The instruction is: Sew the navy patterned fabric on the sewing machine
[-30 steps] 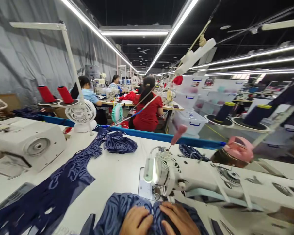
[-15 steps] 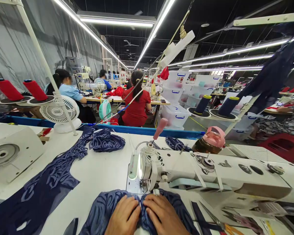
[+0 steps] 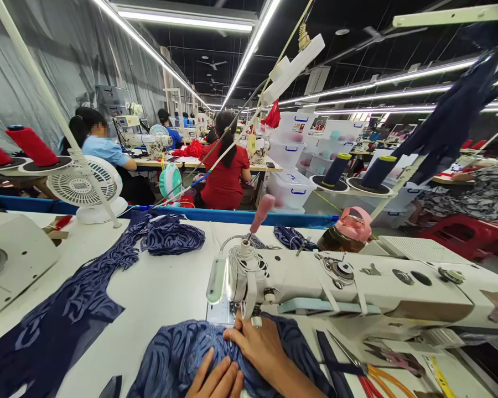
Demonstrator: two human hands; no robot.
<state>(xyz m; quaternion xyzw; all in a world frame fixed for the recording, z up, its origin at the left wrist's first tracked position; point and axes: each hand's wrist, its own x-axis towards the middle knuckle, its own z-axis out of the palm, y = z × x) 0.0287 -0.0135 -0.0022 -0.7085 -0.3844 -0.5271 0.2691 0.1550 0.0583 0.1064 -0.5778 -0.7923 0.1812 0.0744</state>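
Note:
Navy patterned fabric [image 3: 170, 354] lies bunched in front of the sewing machine [image 3: 299, 276], its far edge reaching the metal needle plate [image 3: 219, 312]. My left hand [image 3: 219, 378] rests flat on this fabric, fingers stretched out, with the wrist out of frame. Close under the needle area, my right hand [image 3: 261, 342] has its fingers bent and its thumb against the fabric at the seam. The presser foot is partly hidden by the machine head and my fingers.
More navy fabric [image 3: 66, 309] spreads along the left of the table, with a bundle [image 3: 174, 235] behind. Orange-handled scissors [image 3: 377, 376] and dark strips [image 3: 332, 354] lie at right. A pink-lidded jug [image 3: 346, 232] stands behind the machine. A white fan [image 3: 85, 185] is back left.
My right hand has moved up and left to the needle area, its fingers now bent. My left hand has slid down toward me. The view has shifted slightly right.

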